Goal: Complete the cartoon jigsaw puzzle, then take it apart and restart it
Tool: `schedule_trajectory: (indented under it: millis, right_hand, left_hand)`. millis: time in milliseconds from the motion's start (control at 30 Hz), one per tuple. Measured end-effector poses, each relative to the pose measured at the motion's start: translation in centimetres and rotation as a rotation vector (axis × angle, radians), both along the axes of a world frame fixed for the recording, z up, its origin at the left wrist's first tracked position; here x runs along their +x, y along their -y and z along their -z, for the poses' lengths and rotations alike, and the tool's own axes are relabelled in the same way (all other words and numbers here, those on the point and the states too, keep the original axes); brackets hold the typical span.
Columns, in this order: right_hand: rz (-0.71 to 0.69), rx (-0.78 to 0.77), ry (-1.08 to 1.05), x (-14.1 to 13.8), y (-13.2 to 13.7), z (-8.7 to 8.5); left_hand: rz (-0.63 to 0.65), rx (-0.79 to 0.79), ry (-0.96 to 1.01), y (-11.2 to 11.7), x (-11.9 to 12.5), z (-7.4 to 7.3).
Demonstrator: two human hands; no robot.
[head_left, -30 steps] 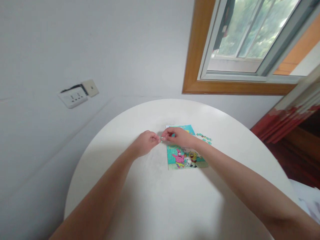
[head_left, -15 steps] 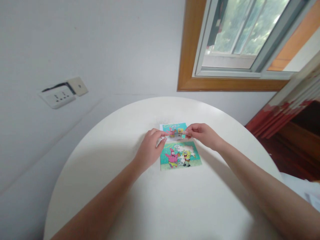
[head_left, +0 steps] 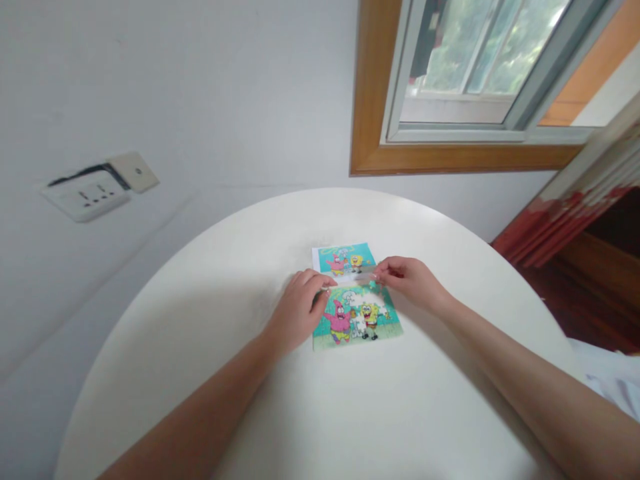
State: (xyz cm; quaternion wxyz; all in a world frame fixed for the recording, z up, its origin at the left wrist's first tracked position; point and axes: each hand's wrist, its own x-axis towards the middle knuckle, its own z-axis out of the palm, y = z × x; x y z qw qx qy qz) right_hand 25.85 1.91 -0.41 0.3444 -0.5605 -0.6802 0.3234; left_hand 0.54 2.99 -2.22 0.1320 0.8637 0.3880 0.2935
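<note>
A jigsaw puzzle (head_left: 340,323) with a pink starfish and a yellow sponge character lies on the white table, with white gaps at its upper middle and centre. My right hand (head_left: 407,280) pinches a small teal puzzle piece (head_left: 373,285) just over the puzzle's upper right edge. At the upper left corner, the index finger and thumb of my left hand (head_left: 303,303) close on the puzzle's edge, hiding that corner. Directly behind the puzzle is a smaller picture card (head_left: 345,257) with the same scene, and its lower edge is blurred.
The round white table (head_left: 200,320) reaches up to the wall. A socket plate (head_left: 100,193) is on the wall at left. A wood-framed window (head_left: 465,160) is above at right, beside a red and white curtain (head_left: 555,207).
Both hands have come from the picture card down to the puzzle's top edge. A teal piece now shows at my right fingertips. The view has shifted slightly.
</note>
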Motion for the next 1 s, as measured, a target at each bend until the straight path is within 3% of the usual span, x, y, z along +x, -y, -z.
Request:
schedule_trajectory:
  millis: [300,533,733,1000]
  right_hand:
    - [0.027,0.027,0.087,-0.8,0.6,-0.4]
    - [-0.210,-0.100,0.169,1.1,0.7,-1.9]
    - [-0.314,-0.121,0.196,1.3,0.7,-1.1]
    - [-0.322,-0.107,0.216,1.3,0.4,-0.6]
  left_hand:
    - [-0.004,-0.015,-0.012,0.0,0.0,0.1]
    - [-0.004,-0.028,-0.009,-0.1,0.0,0.0]
    - [-0.003,-0.020,0.004,-0.2,-0.1,0.3]
    - [0.006,-0.016,-0.006,-0.4,-0.2,0.4]
